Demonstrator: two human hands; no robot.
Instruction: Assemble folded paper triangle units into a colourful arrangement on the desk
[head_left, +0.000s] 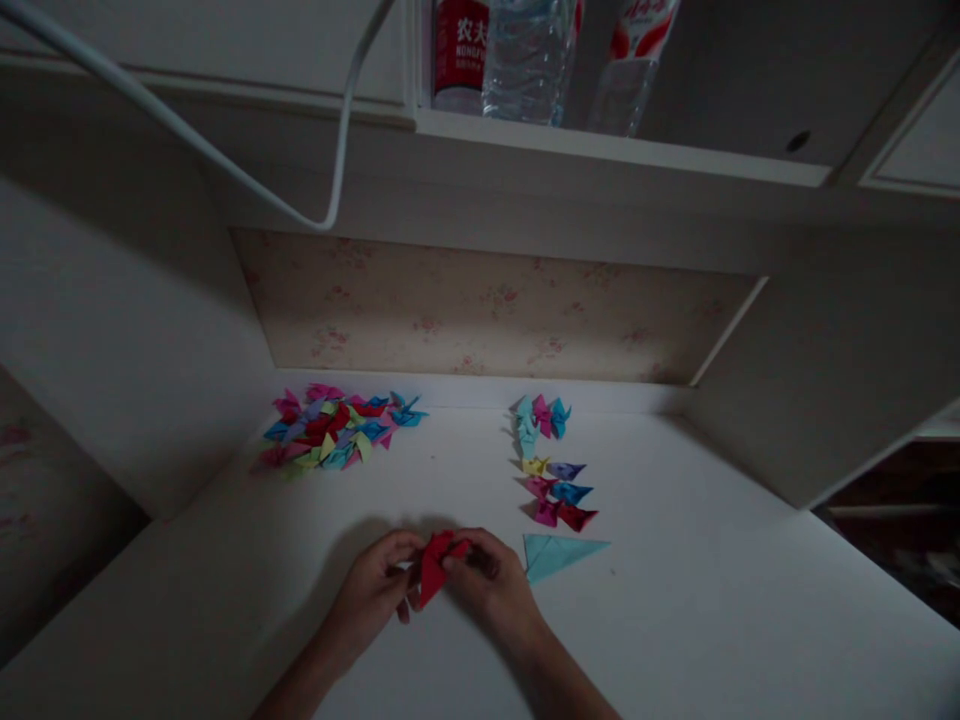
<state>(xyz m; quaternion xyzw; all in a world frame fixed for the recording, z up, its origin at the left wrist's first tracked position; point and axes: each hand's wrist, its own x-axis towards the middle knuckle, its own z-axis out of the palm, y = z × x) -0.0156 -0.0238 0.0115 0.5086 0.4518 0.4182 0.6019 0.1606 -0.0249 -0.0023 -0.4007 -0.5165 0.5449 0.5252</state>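
A small red folded-paper figure (435,565) is held up between both hands, over the white desk. The fingers of my left hand (379,580) close on its left side, while my right hand (495,580) pinches its right side with thumb and fingers. Parts of the figure are hidden by the fingertips. Just right of my right hand lies a flat, light-teal folded paper (562,556), pointed at its right end. Beyond it, several small folded-paper pieces (570,493) in red, blue, pink, yellow and purple sit in short rows.
A heap of colourful folded-paper figures (330,430) lies at the back left of the desk (675,600). Teal and pink figures (527,430) stand near the back edge. Overhead, a shelf (622,155) holds bottles (529,60), and a white cable (225,160) hangs down at the left.
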